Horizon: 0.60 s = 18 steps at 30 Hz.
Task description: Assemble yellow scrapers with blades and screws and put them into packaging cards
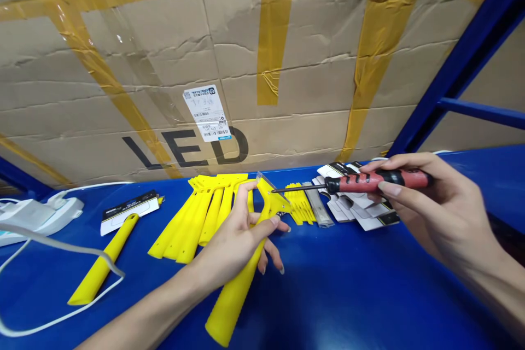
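A yellow scraper [246, 279] with a wide Y-shaped head is gripped in my left hand [233, 240], its handle slanting down toward me. A clear strip shows along the edge of its head. My right hand [435, 202] is closed around a screwdriver [365, 181] with a red and black handle. The screwdriver's thin shaft points left, and its tip meets the scraper head near a small screw; whether it sits in the screw I cannot tell. Behind my left hand lie several yellow scraper handles [180, 224] side by side.
Small yellow pieces [301, 205], greyish strips [319, 205] and printed cards [369, 210] lie on the blue shelf [328, 295]. To the left are another yellow handle [104, 260], a card [130, 212] and a white power strip [65, 216] with cable. A taped cardboard box [311, 93] stands behind.
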Each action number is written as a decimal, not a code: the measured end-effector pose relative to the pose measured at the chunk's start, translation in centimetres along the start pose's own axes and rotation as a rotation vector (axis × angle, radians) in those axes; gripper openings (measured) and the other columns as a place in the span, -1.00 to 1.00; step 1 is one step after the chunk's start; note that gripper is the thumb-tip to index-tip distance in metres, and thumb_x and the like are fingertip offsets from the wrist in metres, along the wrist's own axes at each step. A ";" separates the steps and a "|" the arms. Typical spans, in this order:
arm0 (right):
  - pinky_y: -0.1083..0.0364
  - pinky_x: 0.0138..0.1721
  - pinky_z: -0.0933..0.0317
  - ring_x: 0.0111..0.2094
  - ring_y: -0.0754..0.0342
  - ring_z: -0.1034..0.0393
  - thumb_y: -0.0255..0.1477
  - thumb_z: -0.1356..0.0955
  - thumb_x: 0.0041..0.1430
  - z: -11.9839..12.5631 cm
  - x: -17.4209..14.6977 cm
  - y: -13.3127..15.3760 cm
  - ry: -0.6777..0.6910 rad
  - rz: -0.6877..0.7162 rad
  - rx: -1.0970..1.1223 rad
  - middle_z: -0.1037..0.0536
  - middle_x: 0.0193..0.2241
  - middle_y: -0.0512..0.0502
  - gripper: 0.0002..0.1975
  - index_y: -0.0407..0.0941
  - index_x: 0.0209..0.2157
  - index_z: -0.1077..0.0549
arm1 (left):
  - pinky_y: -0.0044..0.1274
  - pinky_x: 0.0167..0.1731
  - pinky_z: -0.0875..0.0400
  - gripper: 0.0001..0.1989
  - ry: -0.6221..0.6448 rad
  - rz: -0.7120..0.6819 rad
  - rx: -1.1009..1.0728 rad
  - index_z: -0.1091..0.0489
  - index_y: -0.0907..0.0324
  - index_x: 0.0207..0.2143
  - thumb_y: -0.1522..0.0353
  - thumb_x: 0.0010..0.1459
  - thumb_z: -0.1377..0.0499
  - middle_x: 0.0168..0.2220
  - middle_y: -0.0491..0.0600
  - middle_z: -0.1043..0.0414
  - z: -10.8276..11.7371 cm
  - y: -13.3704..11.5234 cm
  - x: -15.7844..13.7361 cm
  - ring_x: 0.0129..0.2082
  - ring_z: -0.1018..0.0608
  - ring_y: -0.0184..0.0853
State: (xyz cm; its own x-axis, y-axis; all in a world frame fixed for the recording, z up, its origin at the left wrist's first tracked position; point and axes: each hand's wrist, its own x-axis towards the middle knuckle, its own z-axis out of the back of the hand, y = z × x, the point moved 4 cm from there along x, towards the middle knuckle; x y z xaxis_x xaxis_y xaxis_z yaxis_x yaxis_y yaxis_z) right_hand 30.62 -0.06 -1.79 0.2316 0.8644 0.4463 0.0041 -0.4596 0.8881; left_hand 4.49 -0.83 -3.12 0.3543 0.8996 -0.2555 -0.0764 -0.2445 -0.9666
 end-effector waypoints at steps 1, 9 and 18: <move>0.09 -0.33 -0.50 -0.12 -0.08 -0.55 -0.39 -0.56 -0.02 0.0 0.0 0.0 0.003 -0.001 0.000 -0.61 -0.21 -0.10 -0.79 0.00 -0.29 -0.57 | -0.70 -0.73 -0.31 -0.36 0.003 -0.003 -0.003 0.22 0.00 0.27 0.34 0.33 -0.13 -0.16 0.10 -0.53 -0.1 0.0 0.0 -0.65 -0.57 -0.41; 0.13 -0.69 -0.28 -0.73 0.11 -0.33 -0.20 -0.49 0.11 -0.3 -0.5 0.8 -0.001 0.002 -0.314 -0.45 -0.70 0.08 -0.79 -0.02 -0.30 -0.55 | -0.70 -0.75 -0.30 -0.57 0.014 -0.033 0.023 0.07 0.02 0.09 0.28 0.33 -0.13 -0.14 0.08 -0.52 0.0 0.3 -0.1 -0.64 -0.57 -0.41; 0.04 -0.30 -0.47 -0.15 -0.08 -0.56 -0.33 -0.49 0.07 -1.0 -0.9 2.5 0.124 0.199 -0.295 -0.60 -0.11 -0.07 -0.79 0.04 -0.23 -0.49 | -0.68 -0.76 -0.31 -0.67 -0.071 -0.033 0.137 0.05 0.03 -0.01 0.29 0.33 -0.10 -0.13 0.05 -0.46 0.1 0.2 0.0 -0.65 -0.56 -0.43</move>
State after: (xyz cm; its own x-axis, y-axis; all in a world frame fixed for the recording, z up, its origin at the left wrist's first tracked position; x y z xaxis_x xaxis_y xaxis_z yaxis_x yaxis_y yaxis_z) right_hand 29.47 -1.74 0.16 0.0803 0.7906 0.6070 -0.3133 -0.5581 0.7684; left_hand 4.34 -0.84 -3.28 0.2926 0.9306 -0.2198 -0.1940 -0.1673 -0.9666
